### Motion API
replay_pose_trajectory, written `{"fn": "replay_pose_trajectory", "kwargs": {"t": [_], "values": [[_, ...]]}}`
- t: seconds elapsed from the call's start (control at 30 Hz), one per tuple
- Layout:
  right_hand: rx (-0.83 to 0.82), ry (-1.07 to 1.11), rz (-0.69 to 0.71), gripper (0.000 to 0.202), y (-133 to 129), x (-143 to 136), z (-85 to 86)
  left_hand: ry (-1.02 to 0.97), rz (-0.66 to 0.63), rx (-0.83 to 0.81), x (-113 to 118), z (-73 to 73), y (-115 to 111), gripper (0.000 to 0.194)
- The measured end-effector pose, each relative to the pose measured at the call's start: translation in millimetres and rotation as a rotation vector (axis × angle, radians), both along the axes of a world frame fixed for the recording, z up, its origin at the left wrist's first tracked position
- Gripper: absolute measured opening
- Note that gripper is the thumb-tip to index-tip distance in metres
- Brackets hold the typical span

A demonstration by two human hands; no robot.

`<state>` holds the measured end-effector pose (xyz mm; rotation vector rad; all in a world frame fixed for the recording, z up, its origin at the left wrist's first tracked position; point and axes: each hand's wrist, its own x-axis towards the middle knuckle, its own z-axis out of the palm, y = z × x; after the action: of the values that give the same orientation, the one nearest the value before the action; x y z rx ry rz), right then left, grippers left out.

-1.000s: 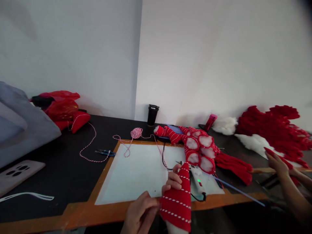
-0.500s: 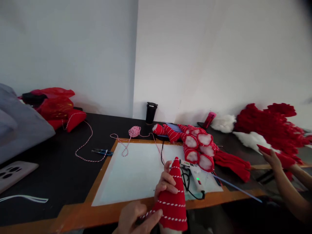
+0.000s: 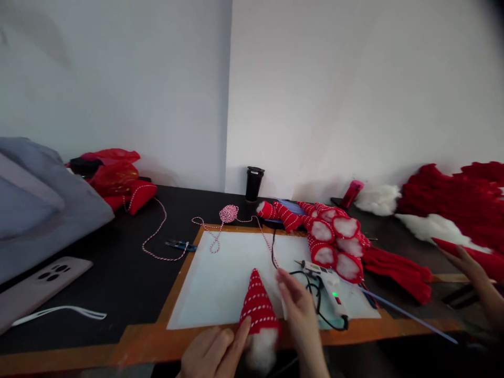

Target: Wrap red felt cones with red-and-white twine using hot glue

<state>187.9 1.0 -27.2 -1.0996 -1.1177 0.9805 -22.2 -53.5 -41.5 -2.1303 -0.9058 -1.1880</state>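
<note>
A red cone hat with white stitched-looking cord stripes (image 3: 258, 304) tilts tip-away at the board's near edge, white stuffing (image 3: 262, 349) showing at its wide end. My left hand (image 3: 214, 349) is closed on its lower left side, a finger lying along the fabric. My right hand (image 3: 299, 310) is just right of the cone, apart from it, with fingers stretched out. Red-and-white twisted cord (image 3: 265, 236) runs from a wound ball (image 3: 229, 213) to near my right fingertips; whether they touch it I cannot tell.
Right of my hand lies a white glue gun-like tool (image 3: 328, 286) with a green light and black cable. Beyond it are several stuffed red cones (image 3: 334, 236). Blue thread snips (image 3: 181, 245), a phone (image 3: 51, 283) and a black tumbler (image 3: 254, 184) stand or lie around. A co-worker's hand (image 3: 468, 268) holds red fabric.
The cone has moved left and turned, bringing its stuffed end into sight. My right hand has let go of it and moved to its right side. The view has shifted slightly left.
</note>
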Motion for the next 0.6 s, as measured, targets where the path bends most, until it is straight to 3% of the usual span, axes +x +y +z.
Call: {"fn": "replay_pose_trajectory", "kwargs": {"t": [0.03,0.1,0.17,0.23,0.33,0.43,0.6], "values": [[-0.027,-0.053,-0.116,0.045,-2,22,-1.3,-0.016,0.002,0.020,2,-2.6,2,0.021],[-0.041,-0.426,-0.503,0.053,-5,69,-3.1,-0.033,0.001,0.018,7,-6.9,4,0.020],[-0.118,-0.810,-0.604,0.053,-3,107,-5.7,-0.061,-0.002,0.019,10,-9.9,3,0.019],[-0.146,-0.863,-0.536,0.044,3,129,-10.5,-0.073,-0.001,0.011,13,-12.1,2,0.021],[-0.124,-0.797,-0.452,0.037,14,132,-20.2,-0.056,-0.026,-0.040,15,-14.3,1,0.024],[-0.074,-0.684,-0.477,0.047,15,123,-25.2,-0.055,-0.060,-0.090,16,-14.5,2,0.023],[-0.068,-0.332,-0.630,0.055,-26,114,-15.6,-0.037,-0.110,-0.149,13,-11.4,3,0.026]]}}
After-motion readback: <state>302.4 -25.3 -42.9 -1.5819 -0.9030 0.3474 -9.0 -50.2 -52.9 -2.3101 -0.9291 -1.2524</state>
